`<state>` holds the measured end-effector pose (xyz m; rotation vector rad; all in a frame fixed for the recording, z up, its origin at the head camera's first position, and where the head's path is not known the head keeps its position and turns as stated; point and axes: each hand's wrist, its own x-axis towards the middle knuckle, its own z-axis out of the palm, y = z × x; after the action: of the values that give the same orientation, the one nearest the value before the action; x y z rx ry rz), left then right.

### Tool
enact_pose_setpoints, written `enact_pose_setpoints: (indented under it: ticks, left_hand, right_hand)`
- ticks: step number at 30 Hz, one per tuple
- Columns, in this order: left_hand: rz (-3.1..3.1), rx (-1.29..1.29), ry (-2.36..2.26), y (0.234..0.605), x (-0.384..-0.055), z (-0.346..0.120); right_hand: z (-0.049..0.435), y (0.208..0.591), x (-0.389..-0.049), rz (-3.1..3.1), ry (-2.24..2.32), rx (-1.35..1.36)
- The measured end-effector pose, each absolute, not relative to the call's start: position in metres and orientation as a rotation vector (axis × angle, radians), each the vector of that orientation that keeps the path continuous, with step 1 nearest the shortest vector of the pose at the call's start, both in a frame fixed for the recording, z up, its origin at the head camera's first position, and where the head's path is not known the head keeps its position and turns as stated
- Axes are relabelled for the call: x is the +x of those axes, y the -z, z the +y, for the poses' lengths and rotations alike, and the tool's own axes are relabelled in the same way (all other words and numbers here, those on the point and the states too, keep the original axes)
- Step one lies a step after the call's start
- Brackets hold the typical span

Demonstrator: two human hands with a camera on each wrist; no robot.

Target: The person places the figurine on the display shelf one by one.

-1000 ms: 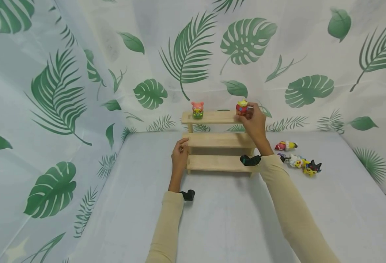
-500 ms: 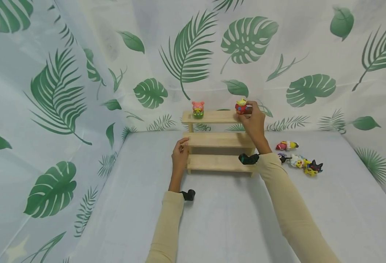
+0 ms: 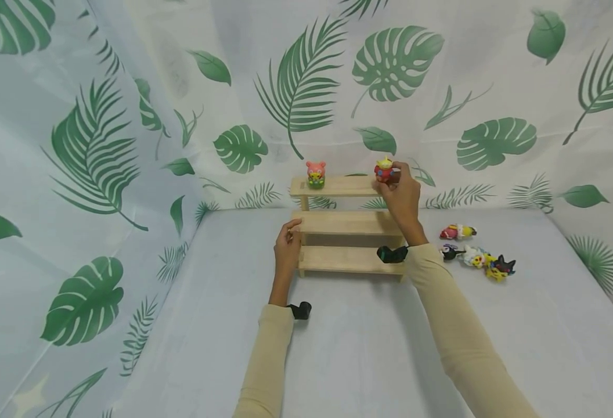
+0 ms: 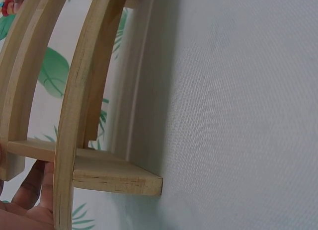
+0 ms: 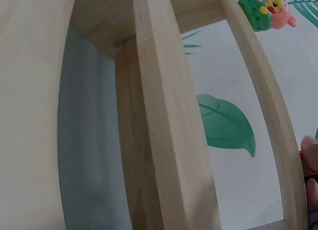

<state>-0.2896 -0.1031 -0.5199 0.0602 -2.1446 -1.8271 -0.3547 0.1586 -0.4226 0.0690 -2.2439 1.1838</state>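
A three-tier wooden display shelf [image 3: 350,258] stands against the back cloth. My left hand [image 3: 287,249] grips its left side near the middle tier; in the left wrist view those fingers [image 4: 31,188] bend against the side support. At the right end of the top tier, my right hand [image 3: 404,197] pinches a small red figurine with a yellow head [image 3: 384,168]. On the same tier's left end sits a pink and green figurine [image 3: 316,176] with a yellow face. From the right wrist camera, the right fingertips [image 5: 310,155] show only at the frame's edge, behind the top board.
Right of the shelf, several figurines lie on the white cloth: a red and yellow one [image 3: 458,232], a white and yellow one [image 3: 473,256], and a black and yellow one [image 3: 501,268]. Leaf-printed cloth [image 3: 296,87] hangs behind and at both sides.
The right forearm has shifted slightly left, with the red figurine still between the fingers over the top tier. The left hand keeps its place on the shelf.
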Motion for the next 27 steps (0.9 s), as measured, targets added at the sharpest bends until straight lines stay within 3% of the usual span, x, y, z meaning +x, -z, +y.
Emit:
enact_pose_setpoints:
  ticks: [27]
  left_hand:
    - [-2.156,0.058,1.834,0.5166,-0.2873,-0.1033]
  right_hand:
    - [0.1537,0.4280,-0.3550,-2.265,-1.109,0.025]
